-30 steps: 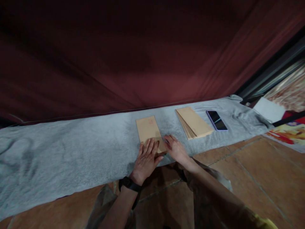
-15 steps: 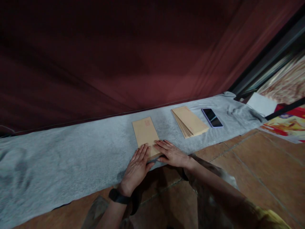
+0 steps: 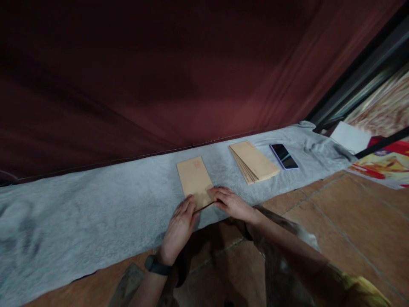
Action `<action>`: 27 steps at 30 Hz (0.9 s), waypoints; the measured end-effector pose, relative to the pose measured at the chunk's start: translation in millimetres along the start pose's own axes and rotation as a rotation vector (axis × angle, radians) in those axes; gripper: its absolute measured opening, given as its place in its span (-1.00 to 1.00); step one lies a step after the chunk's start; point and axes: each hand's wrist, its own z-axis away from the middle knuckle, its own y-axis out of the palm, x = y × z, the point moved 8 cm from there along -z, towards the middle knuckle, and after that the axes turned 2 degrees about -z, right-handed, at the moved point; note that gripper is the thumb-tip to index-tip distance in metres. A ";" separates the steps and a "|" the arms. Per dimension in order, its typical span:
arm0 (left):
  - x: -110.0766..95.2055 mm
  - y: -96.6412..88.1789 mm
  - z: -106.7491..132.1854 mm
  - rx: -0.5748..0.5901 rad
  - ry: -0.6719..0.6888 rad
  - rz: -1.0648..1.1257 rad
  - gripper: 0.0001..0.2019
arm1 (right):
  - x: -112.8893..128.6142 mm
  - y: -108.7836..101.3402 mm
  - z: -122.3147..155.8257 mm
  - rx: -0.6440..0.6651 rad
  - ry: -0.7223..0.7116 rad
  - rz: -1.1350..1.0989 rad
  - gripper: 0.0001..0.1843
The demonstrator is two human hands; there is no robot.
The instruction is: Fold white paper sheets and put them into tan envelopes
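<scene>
A brown paper envelope (image 3: 195,177) with a faint reddish print near its far end lies on the grey cloth. My left hand (image 3: 180,222) is closed on its near left corner, thumb at the near edge. At the near right corner, my right hand (image 3: 228,202) pinches the paper with fingers bent. The near edge between the hands looks slightly raised or folded; a dark line runs along it. To the right lies a fanned stack of similar envelopes (image 3: 255,162), touched by neither hand.
A phone (image 3: 284,156) with a purple case lies right of the stack. The grey cloth (image 3: 111,200) covers a long narrow surface, with a dark red curtain (image 3: 191,85) behind it. Tiled floor (image 3: 361,221) and a colourful printed sheet (image 3: 386,164) are at the right.
My hands have gone from lying flat with fingers spread on the envelope to gripping its near corners. The near flap strip seen before no longer shows. The stack and phone stay put.
</scene>
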 end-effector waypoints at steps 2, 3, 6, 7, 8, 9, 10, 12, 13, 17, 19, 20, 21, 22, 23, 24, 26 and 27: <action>1.1 -0.7 -0.5 -0.012 -0.011 0.015 -0.79 | -0.1 0.3 -0.4 0.003 0.011 0.014 -0.91; 1.5 -0.9 -0.7 -0.023 -0.014 0.016 -0.79 | -0.2 0.6 -0.6 0.004 0.012 0.023 -0.90; 2.1 -1.5 -1.3 -0.059 -0.025 0.005 -0.80 | -0.8 2.3 -0.6 0.007 0.011 0.045 -0.85; 2.2 -1.3 -1.5 -0.066 -0.030 -0.003 -0.81 | -1.2 2.6 -0.4 0.004 0.011 0.051 -0.83; 2.4 -1.2 -1.7 -0.073 -0.039 -0.012 -0.81 | -1.7 2.8 -0.3 -0.003 0.013 0.056 -0.82; 2.8 -1.1 -1.8 -0.078 -0.049 -0.023 -0.81 | -2.2 2.7 -0.1 -0.011 0.017 0.059 -0.80; 3.2 -1.0 -1.8 -0.083 -0.059 -0.033 -0.81 | -2.7 2.4 0.1 -0.021 0.023 0.063 -0.79; 4.0 -1.0 -1.9 -0.090 -0.074 -0.049 -0.81 | -3.3 2.0 0.3 -0.035 0.034 0.066 -0.78; 4.3 -0.9 -2.0 -0.092 -0.079 -0.053 -0.81 | -3.3 2.0 0.4 -0.038 0.038 0.066 -0.78; 5.1 0.2 -2.4 -0.091 -0.091 -0.070 -0.80 | -3.2 2.5 0.2 -0.045 0.046 0.067 -0.80; 4.6 -0.1 -2.9 -0.102 -0.091 -0.080 -0.80 | -4.4 2.7 0.0 -0.055 0.053 0.076 -0.82; 4.1 -0.3 -3.3 -0.108 -0.089 -0.085 -0.81 | -5.1 2.8 -0.2 -0.062 0.054 0.082 -0.84; 3.4 -0.6 -3.8 -0.114 -0.086 -0.088 -0.81 | -5.8 2.8 -0.3 -0.069 0.054 0.088 -0.86; 2.7 -0.9 -4.2 -0.120 -0.085 -0.089 -0.81 | -6.4 2.8 -0.4 -0.076 0.053 0.095 -0.88; 2.3 -1.3 -4.7 -0.125 -0.085 -0.089 -0.82 | -6.9 2.7 -0.5 -0.083 0.051 0.101 -0.90; 2.1 -1.8 -5.1 -0.130 -0.088 -0.087 -0.83 | -7.4 2.5 -0.5 -0.090 0.049 0.106 -0.92; 2.2 -3.0 -5.7 -0.140 -0.098 -0.082 -0.84 | -8.2 2.0 -0.4 -0.101 0.044 0.112 -0.95; 2.3 -3.5 -5.9 -0.143 -0.100 -0.080 -0.85 | -8.5 1.7 -0.4 -0.108 0.043 0.113 -0.96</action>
